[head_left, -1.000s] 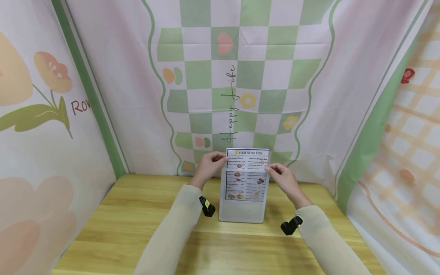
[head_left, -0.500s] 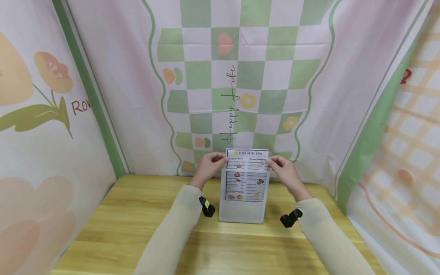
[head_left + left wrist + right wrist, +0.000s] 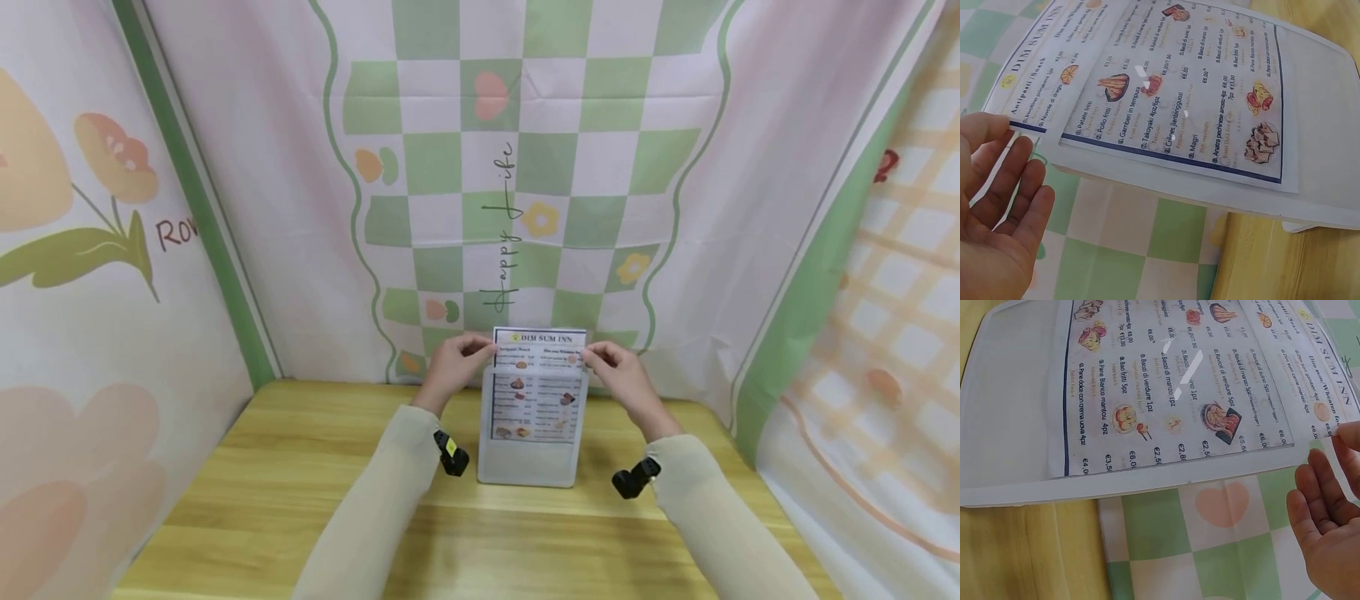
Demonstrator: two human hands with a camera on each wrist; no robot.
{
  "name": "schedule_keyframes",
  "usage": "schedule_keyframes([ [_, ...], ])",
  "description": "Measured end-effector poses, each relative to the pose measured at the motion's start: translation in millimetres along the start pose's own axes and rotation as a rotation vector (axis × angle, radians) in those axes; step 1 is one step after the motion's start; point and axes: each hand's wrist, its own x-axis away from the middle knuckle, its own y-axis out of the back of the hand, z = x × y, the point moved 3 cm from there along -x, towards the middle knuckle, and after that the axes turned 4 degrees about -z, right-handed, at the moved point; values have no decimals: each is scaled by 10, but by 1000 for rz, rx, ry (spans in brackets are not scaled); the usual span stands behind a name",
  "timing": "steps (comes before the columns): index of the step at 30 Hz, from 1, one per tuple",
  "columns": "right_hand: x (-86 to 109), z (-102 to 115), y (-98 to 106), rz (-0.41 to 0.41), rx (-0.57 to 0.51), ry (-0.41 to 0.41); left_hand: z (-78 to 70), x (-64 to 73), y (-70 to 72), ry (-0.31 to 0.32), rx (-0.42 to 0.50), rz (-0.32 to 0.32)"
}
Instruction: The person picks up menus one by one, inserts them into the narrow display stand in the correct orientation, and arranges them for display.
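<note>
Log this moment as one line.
left grip: pinches white rectangular paper menu by one edge | right grip: pinches opposite edge | menu: lower part inside white rectangular plastic-looking holder, top protruding

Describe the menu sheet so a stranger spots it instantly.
On the wooden table stands a pale holder. The menu sheet sits partly inside, its upper sides pinched by the left hand and right hand. Unlike the holder, it carries print headed DIM SUM INN.
</note>
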Motion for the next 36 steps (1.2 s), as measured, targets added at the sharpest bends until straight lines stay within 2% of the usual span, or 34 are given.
schedule_keyframes([
  [11,42,-94,-26,23,-5,-10,161,6,-42,13,-4,12],
  [23,105,-159,-40,56,11,-7,247,67,-68,17,-12,28],
  [31,119,-183,-44,52,7,-11,236,88,-62,8,-7,38],
  [36,118,-186,-41,51,13,-11,187,57,-44,16,-14,40],
])
